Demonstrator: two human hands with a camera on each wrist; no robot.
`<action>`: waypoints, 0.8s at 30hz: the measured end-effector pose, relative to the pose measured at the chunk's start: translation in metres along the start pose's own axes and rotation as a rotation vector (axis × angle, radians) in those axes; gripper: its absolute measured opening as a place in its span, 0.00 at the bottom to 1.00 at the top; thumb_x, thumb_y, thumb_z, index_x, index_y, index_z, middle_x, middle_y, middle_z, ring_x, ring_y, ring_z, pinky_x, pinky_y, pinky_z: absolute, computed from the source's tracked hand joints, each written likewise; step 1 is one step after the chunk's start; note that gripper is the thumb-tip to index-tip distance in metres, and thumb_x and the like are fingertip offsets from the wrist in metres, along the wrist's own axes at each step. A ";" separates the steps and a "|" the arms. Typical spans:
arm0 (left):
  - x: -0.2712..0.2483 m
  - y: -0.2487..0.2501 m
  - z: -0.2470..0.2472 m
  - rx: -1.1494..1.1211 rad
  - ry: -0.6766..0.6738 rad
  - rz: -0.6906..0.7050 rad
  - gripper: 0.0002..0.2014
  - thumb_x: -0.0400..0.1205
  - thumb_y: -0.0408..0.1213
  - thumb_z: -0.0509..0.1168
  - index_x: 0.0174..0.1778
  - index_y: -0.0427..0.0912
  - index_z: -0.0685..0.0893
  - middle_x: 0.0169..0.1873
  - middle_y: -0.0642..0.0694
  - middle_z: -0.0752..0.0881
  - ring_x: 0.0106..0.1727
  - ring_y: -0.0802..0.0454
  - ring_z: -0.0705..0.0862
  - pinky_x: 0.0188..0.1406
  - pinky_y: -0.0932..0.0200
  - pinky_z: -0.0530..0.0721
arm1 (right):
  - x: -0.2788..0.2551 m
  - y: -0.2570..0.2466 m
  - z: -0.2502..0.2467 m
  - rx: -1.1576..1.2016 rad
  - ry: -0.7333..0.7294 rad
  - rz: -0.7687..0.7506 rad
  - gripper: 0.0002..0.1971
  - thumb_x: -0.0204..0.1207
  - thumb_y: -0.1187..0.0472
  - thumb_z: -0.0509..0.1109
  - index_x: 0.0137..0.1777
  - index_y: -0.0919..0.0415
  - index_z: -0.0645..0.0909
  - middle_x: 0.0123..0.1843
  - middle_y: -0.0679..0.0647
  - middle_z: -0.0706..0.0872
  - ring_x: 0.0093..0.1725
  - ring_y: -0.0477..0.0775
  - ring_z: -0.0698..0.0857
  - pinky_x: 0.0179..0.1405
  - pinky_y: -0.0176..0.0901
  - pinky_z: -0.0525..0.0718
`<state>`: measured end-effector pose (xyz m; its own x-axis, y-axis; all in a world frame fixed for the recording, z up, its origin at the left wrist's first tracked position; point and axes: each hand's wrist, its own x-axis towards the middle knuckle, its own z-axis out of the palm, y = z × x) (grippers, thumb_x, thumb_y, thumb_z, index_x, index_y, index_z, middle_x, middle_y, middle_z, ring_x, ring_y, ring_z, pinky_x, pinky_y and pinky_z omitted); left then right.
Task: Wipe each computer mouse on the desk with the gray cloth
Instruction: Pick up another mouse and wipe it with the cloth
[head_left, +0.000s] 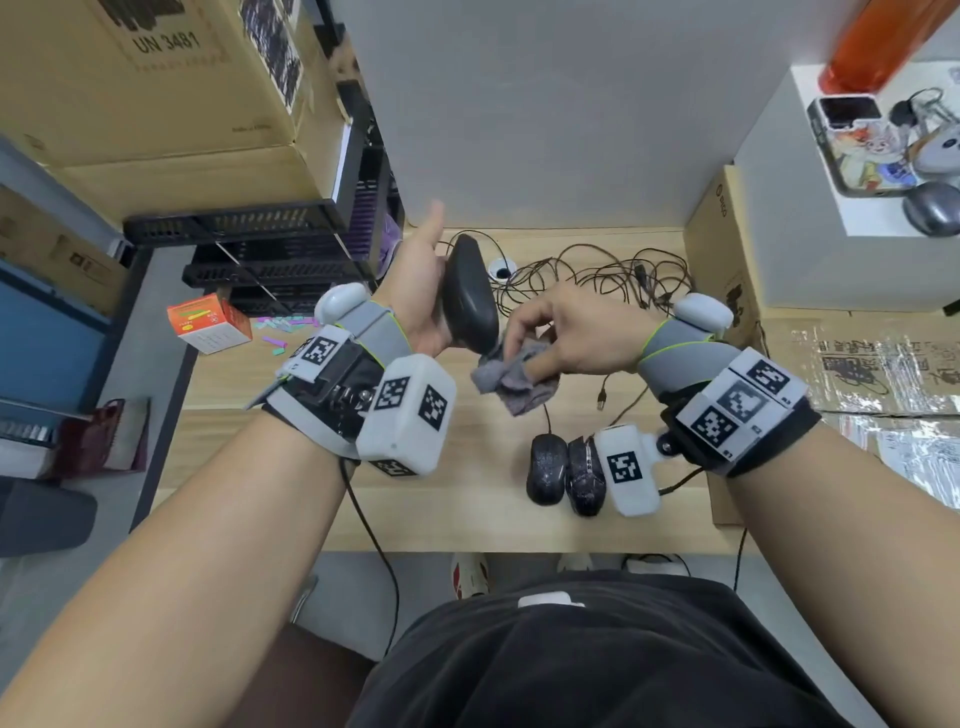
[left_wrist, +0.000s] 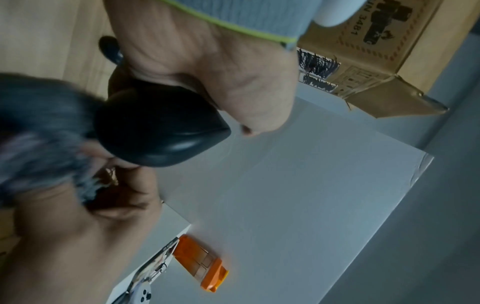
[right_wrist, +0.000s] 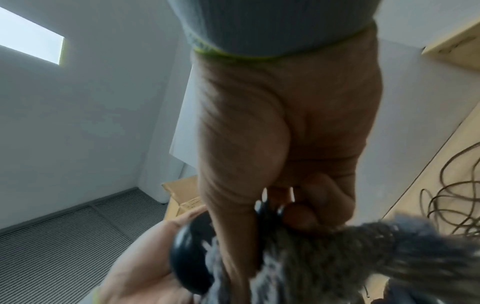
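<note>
Desk: your light wooden desk top (head_left: 457, 519) carries everything here, with a brown cardboard box (head_left: 722, 291) along its right edge.
Cables: a tangle of thin dark cords (head_left: 597, 275) is piled at the back of the desk, behind both hands.
Left hand: your left hand (head_left: 421, 291) is wrapped round the smooth black plastic computer mouse (head_left: 469, 296), holding it tipped up off the desk with the thumb sticking out free.
Right hand: your right hand (head_left: 571, 332) has the crumpled gray fuzzy cloth (head_left: 514, 379) bunched in its curled fingers, pressed at the near end of the held mouse.
Waiting mice: two dark speckled mice (head_left: 566, 475) sit side by side, touching, near the front edge, just beside your right wrist rig.
Risk 1: the held mouse looks corded, so I'd guess a big twist could drag the cable pile around or snag it.
Risk 2: the shell looks glossy in the left wrist view, so a hard swipe could pop it out of a loose hold.
Risk 3: your right wrist rig hangs right over the waiting pair, so dropping that arm could knock them toward the edge.
Hard to see: both wrist views are blurry around the cloth. Which cord belongs to which mouse is anyone's guess. Your left fingers are hidden behind the mouse in the head view.
</note>
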<state>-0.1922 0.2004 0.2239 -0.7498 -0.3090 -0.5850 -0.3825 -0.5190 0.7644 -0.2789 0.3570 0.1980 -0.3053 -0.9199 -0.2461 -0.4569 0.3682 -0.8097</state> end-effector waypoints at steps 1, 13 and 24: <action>-0.002 0.001 0.001 0.020 0.005 -0.018 0.21 0.89 0.57 0.51 0.41 0.45 0.76 0.31 0.44 0.78 0.35 0.45 0.80 0.41 0.52 0.85 | -0.001 0.005 -0.002 0.023 0.051 0.022 0.09 0.66 0.67 0.81 0.40 0.56 0.86 0.38 0.58 0.85 0.32 0.40 0.79 0.34 0.37 0.77; 0.009 -0.010 -0.005 0.073 0.024 0.092 0.11 0.81 0.41 0.74 0.54 0.39 0.86 0.47 0.36 0.85 0.40 0.40 0.83 0.34 0.55 0.75 | 0.007 0.010 -0.013 0.631 0.662 0.035 0.08 0.80 0.64 0.71 0.44 0.56 0.74 0.40 0.60 0.82 0.21 0.49 0.79 0.19 0.39 0.78; 0.001 -0.021 -0.001 0.467 -0.158 0.097 0.30 0.75 0.17 0.72 0.65 0.54 0.78 0.49 0.47 0.83 0.46 0.50 0.82 0.38 0.52 0.88 | 0.009 -0.007 -0.005 0.297 0.574 0.027 0.12 0.74 0.65 0.75 0.55 0.53 0.84 0.50 0.51 0.85 0.30 0.62 0.83 0.24 0.50 0.83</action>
<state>-0.1848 0.2102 0.2070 -0.8525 -0.1948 -0.4851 -0.4812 -0.0703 0.8738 -0.2822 0.3471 0.2041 -0.7494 -0.6620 -0.0113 -0.2169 0.2616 -0.9405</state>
